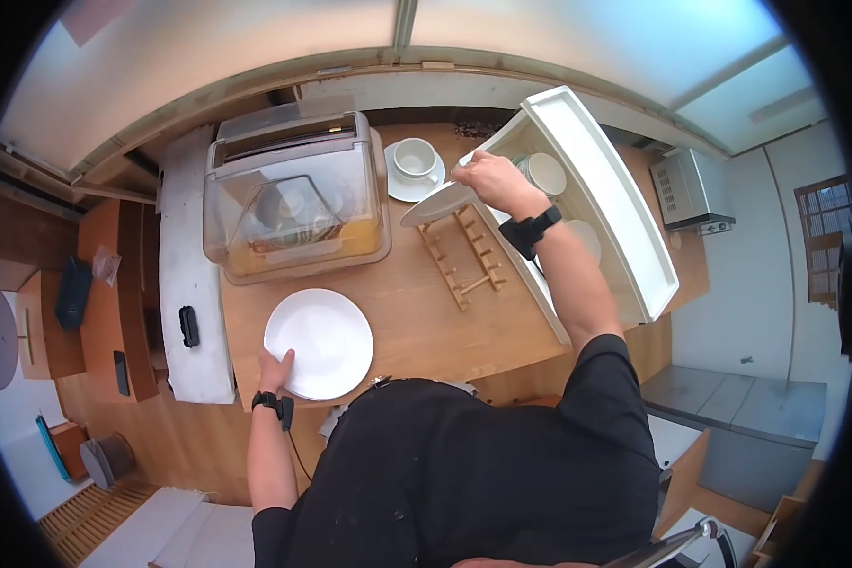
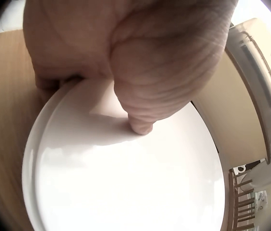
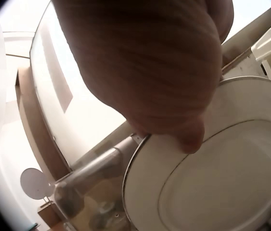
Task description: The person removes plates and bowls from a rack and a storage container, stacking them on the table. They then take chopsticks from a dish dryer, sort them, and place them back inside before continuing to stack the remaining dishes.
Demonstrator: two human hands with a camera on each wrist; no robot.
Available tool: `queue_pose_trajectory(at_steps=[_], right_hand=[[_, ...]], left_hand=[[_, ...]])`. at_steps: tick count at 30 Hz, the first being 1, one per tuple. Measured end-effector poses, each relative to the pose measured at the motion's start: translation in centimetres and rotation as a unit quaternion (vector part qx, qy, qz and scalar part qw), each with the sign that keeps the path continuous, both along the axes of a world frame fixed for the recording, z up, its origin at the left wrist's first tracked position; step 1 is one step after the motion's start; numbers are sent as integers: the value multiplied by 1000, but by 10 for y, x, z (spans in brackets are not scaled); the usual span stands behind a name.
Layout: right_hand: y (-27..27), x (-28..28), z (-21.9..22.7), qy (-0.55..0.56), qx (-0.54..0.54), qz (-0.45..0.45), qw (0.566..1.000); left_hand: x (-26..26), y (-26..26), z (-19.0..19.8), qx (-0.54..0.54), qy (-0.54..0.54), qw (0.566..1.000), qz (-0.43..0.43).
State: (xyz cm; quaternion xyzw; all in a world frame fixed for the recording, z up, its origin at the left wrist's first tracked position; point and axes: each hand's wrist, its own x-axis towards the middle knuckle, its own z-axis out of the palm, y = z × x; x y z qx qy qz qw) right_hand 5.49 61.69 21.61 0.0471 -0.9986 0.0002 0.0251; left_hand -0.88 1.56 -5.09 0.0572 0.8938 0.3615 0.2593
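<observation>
My right hand point(image 1: 502, 183) pinches the rim of a white round plate with thin dark rings point(image 3: 226, 178), thumb on its face, fingers closed with no slack. The plate hangs tilted over the far end of a light wooden peg rack point(image 1: 481, 285); whether its lower edge touches the pegs, I can't tell. My left hand point(image 1: 275, 370) grips the near-left rim of a large plain white round plate point(image 1: 327, 346), thumb on top, fingers curled at the edge; that plate lies on the brown wooden table point(image 1: 407, 327). I judge the step in hand to be bringing the ringed plate to the rack. The next move seems to call for turning it upright, lining it up with a gap, and lowering it gently.
</observation>
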Motion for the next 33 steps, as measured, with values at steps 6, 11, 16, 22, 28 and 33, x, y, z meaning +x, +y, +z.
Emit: queue_pose_trajectory(at_steps=[6,11,16,22,28,33], right_hand=[[-9,-6,-15,-13,-28,-26,999],[-16,-2,-23,14,-32,-61,998],[-65,18,-21,242,-12,-182,953],[-190,70,-106,201,-247,-191,929],[-307,65,-190,-268,-346,-330,836],[-348,74,-179,-188,-351,-364,842]], left_hand=[[-6,-9,-9,20,-36,999,-7],[-8,-9,-9,5,-48,999,-23],[-6,-10,6,26,-73,997,-30],[-11,-17,-3,32,-80,995,-56],[-13,-22,-1,51,-95,992,-69],[-18,-29,-23,84,-98,987,-95]])
